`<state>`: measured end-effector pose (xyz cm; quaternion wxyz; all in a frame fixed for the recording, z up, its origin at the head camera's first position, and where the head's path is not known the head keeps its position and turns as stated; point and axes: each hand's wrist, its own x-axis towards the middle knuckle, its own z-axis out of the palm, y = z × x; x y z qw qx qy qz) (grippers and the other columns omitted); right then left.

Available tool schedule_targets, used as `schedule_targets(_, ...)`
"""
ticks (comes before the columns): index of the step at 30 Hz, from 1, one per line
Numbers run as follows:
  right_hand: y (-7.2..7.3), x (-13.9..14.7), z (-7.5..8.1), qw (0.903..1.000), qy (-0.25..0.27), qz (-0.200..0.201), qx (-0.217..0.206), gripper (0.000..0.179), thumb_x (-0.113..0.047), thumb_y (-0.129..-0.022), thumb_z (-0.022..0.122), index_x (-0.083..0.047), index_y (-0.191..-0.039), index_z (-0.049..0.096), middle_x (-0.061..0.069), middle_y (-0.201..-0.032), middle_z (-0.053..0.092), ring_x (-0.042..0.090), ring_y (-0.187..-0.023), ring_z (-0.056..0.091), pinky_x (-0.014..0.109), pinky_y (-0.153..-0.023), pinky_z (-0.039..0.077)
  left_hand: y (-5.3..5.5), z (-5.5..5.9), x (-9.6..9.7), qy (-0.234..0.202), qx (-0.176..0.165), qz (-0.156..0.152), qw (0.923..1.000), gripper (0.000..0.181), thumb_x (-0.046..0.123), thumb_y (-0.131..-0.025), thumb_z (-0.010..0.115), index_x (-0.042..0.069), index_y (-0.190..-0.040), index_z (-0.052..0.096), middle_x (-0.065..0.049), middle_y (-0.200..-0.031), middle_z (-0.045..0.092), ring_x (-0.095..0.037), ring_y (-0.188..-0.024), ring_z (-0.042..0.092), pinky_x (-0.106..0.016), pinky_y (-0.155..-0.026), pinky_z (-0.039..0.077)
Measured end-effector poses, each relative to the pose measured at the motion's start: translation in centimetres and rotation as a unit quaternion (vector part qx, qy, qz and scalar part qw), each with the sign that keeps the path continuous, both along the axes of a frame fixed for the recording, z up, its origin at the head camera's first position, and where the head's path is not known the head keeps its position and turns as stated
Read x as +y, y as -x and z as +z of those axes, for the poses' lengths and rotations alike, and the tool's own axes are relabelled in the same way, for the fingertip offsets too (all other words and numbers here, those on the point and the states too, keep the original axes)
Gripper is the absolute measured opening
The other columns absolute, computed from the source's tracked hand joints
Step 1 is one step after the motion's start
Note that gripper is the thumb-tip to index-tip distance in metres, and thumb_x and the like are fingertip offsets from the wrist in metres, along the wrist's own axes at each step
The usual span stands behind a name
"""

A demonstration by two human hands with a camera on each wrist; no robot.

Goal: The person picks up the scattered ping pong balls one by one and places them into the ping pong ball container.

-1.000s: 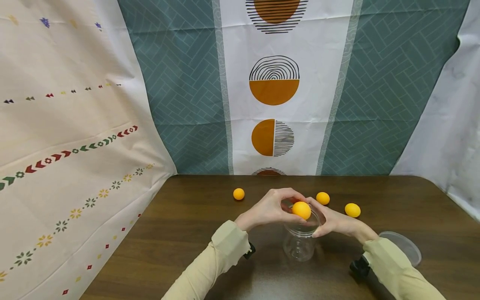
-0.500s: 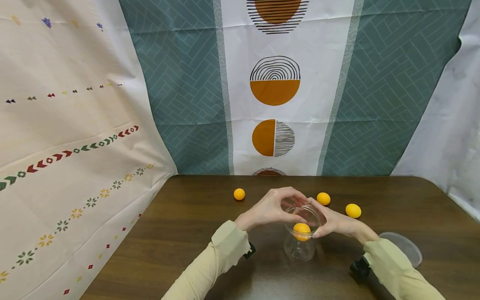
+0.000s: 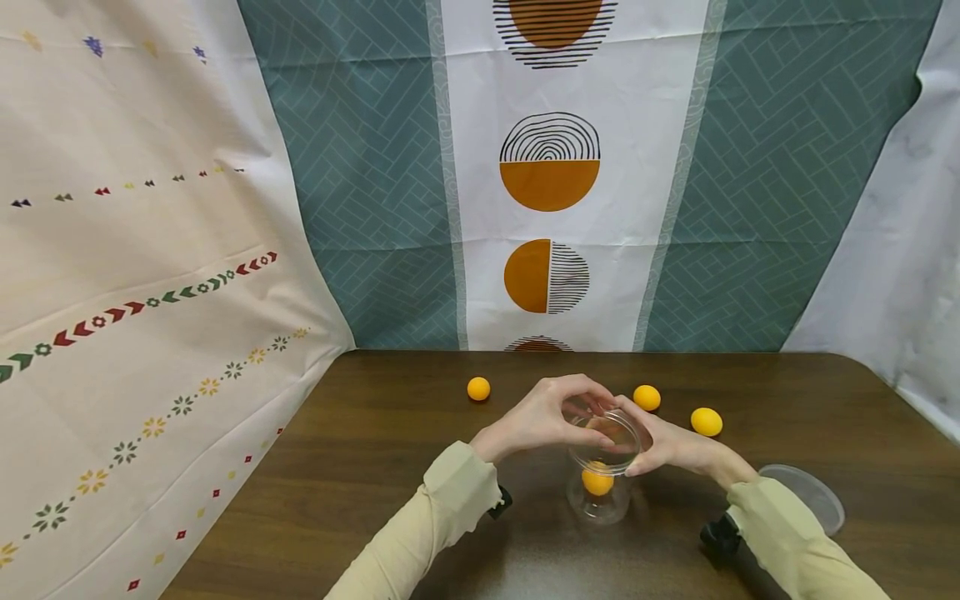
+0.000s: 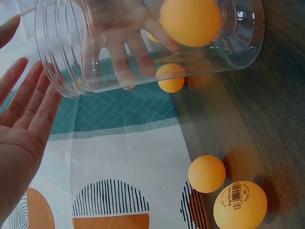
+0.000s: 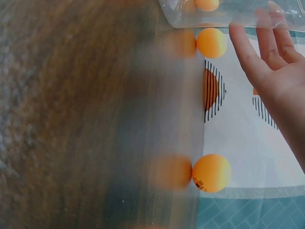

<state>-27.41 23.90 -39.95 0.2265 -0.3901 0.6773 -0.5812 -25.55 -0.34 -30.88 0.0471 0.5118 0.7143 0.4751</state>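
A clear screw-neck plastic jar [image 3: 597, 511] stands on the table between both hands. One orange ping-pong ball [image 3: 597, 481] is inside it, in the lower half; the left wrist view shows the ball [image 4: 190, 21] through the wall. My right hand [image 3: 675, 446] holds the jar near the rim, thumb in front and fingers behind. From the other side my left hand [image 3: 543, 419] arches at the mouth, its fingers extended right by the threaded neck and holding no ball. Through the plastic, the left wrist view also shows the right hand's spread fingers [image 4: 136, 52].
Behind the hands lie three more orange balls: one at left [image 3: 478, 388], one just behind the right hand [image 3: 647, 397], another farther right [image 3: 707, 422]. A clear round lid [image 3: 813, 496] lies beside the right sleeve [image 3: 795, 533]. A patterned cloth [image 3: 547, 275] hangs behind the table.
The ball that was between the left fingers at the jar's mouth has dropped past the rim into the jar. Both hands keep nearly the same place.
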Motion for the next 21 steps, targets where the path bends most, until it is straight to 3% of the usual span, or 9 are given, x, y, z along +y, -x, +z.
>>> schedule_targets(8, 0.4, -0.3, -0.1, 0.999, 0.031, 0.031, 0.007, 0.078, -0.007, -0.079, 0.064, -0.006, -0.138, 0.013, 0.019, -0.14, 0.02, 0.03, -0.127, 0.023, 0.048, -0.096, 0.028, -0.1, 0.1, -0.2, -0.009, 0.008, 0.005, 0.9999, 0.038, 0.0, -0.072, 0.074, -0.003, -0.106, 0.058, -0.013, -0.1, 0.059, -0.021, -0.09, 0.057, -0.031, -0.077, 0.047)
schedule_targets(15, 0.4, -0.6, 0.0, 0.9977, 0.048, 0.045, 0.013, 0.07, -0.004, -0.08, 0.064, -0.004, -0.132, 0.019, 0.02, -0.138, 0.023, 0.026, -0.128, 0.023, 0.047, -0.094, 0.031, 0.2, 0.2, -0.7, -0.02, 0.005, 0.008, 0.9997, 0.036, -0.001, -0.072, 0.074, -0.004, -0.104, 0.058, -0.014, -0.099, 0.059, -0.023, -0.089, 0.058, -0.029, -0.076, 0.047)
schedule_targets(21, 0.4, -0.6, 0.1, 0.998, 0.043, 0.043, 0.019, 0.07, -0.007, -0.079, 0.064, -0.004, -0.133, 0.02, 0.02, -0.137, 0.026, 0.029, -0.126, 0.024, 0.046, -0.093, 0.033, 2.3, -2.0, -0.8, -0.023, -0.004, 0.024, 0.9994, 0.037, 0.006, -0.072, 0.076, 0.004, -0.105, 0.06, -0.004, -0.099, 0.059, -0.021, -0.089, 0.057, -0.03, -0.075, 0.048)
